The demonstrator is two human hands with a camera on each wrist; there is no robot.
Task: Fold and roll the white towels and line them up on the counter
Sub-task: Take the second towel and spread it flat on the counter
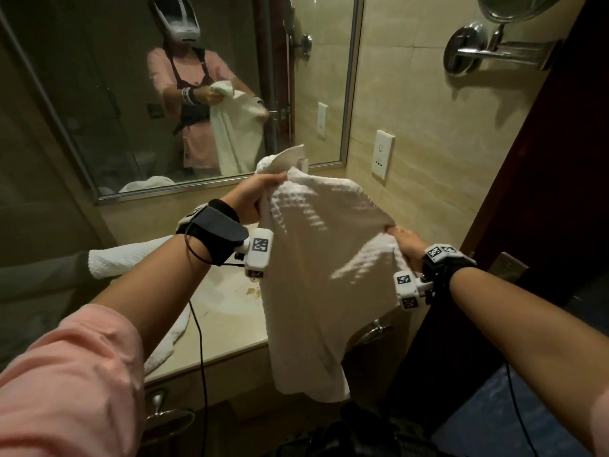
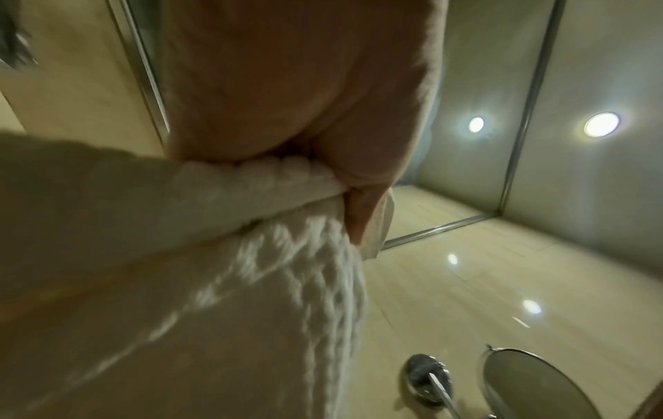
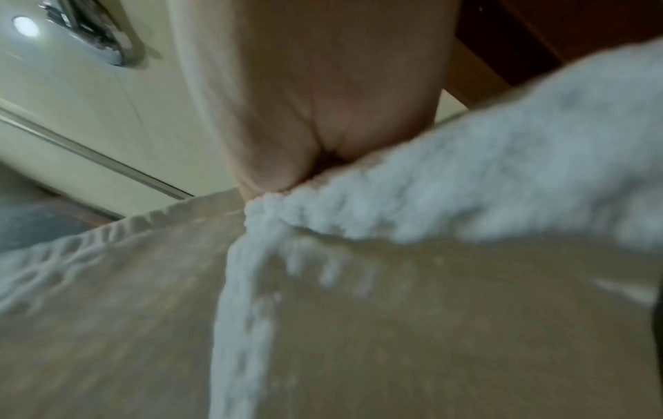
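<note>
Folding step: left hand (image 1: 253, 199) and right hand (image 1: 407, 240) grip the white towel's (image 1: 313, 275) top edge, apart; next, bring corners together above the desk (image 1: 230, 328).

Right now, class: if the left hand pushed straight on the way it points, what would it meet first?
The left hand, gripping the white towel, points up and away toward the wall. Past the towel's bunched corner, the first thing looks to be the mirror, near its lower frame, though depth is unclear.
</note>
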